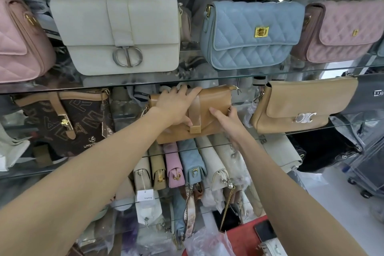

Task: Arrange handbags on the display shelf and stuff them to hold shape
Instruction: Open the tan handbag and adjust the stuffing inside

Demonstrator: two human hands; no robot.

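Body in view: two forearms and two hands, nothing else of the person. Both arms bare from the frame's bottom edge up to the wrists, no sleeve or cuff visible. Left hand (176,108): no glove, no ring visible, no watch or band at the wrist. Right hand (226,119): same, bare, no glove, no jewellery seen. Nails look short and unpainted, though detail is soft at this range. Wide-angle lens stretches the forearms thick near the lower corners. No markings visible on either arm.
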